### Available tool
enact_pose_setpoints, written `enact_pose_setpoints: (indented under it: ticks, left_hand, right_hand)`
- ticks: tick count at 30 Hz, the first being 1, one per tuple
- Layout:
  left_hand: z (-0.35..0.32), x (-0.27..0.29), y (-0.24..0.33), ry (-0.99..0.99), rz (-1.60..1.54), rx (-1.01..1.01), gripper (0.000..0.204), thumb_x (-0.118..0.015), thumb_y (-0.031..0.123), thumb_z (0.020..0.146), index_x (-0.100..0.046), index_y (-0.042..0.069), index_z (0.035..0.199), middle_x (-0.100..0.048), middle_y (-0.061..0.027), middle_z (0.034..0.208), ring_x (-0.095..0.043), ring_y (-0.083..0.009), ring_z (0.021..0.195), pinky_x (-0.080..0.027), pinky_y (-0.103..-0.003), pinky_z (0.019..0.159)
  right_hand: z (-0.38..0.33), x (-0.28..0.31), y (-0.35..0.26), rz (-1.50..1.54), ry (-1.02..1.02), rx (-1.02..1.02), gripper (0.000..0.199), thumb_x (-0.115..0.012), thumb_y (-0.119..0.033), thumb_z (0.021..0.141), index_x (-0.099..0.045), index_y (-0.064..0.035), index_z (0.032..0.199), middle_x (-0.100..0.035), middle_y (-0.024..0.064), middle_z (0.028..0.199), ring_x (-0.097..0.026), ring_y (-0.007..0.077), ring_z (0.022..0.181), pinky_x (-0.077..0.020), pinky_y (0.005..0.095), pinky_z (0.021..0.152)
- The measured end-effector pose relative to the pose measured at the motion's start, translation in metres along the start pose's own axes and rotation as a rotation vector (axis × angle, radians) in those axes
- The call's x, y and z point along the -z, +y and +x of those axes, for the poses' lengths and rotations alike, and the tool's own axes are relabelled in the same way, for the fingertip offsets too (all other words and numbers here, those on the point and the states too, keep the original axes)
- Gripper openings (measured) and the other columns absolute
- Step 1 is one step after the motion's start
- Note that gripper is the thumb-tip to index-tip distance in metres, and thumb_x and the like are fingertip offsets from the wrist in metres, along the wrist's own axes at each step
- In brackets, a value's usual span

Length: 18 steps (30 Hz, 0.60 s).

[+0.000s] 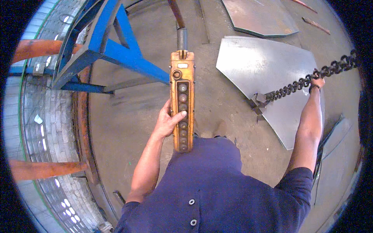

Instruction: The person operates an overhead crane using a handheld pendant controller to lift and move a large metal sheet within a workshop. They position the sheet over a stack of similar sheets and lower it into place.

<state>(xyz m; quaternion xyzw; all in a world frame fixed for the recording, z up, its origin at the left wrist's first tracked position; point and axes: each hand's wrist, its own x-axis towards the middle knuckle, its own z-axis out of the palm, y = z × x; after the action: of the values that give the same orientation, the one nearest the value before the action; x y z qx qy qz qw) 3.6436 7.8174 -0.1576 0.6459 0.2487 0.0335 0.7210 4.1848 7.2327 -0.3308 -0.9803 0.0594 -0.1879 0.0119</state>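
My left hand (169,121) is wrapped round a yellow crane pendant control (175,136), its thumb lying on one of the dark buttons in the column. The pendant hangs upright in front of my body from a cable at its top. Out to the right, my right hand (318,82) is closed on a dark lifting chain (295,87); the chain partly hides the fingers. At the chain's lower end a metal plate clamp (259,101) sits at the left edge of a large grey steel plate (268,58). Whether it grips the plate I cannot tell.
A blue steel frame (124,58) stands at the left, near a brick wall (46,112) and orange pipes (46,171). Another cut steel plate (260,17) lies at the far right, with scrap strips (315,25) beyond it. More sheet metal (334,143) lies right of my arm.
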Motion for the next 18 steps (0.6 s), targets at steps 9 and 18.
enact_pose_setpoints:
  ticks: [9,18]
  left_hand:
    - [0.000,-0.005,-0.016,0.115,-0.046,0.082,0.049,-0.071,0.020,0.083,-0.051,0.004,0.125,-0.061,-0.0066,0.108,-0.060,-0.0156,0.094,-0.051,-0.035,0.083]
    - [-0.001,-0.009,0.003,0.102,0.048,0.037,0.042,-0.068,0.020,0.084,-0.054,0.003,0.120,-0.063,-0.0049,0.101,-0.061,-0.0143,0.087,-0.051,-0.031,0.077]
  right_hand:
    - [0.012,0.001,0.004,-0.413,-0.340,-0.008,0.040,-0.058,-0.051,0.077,-0.073,-0.0210,0.099,-0.072,0.0073,0.099,-0.068,0.0252,0.093,-0.0528,0.0375,0.079]
    - [-0.055,0.092,-0.081,0.461,0.039,-0.212,0.032,-0.068,-0.030,0.075,-0.067,-0.0031,0.092,-0.068,0.0156,0.082,-0.065,0.0347,0.081,-0.0493,0.0449,0.076]
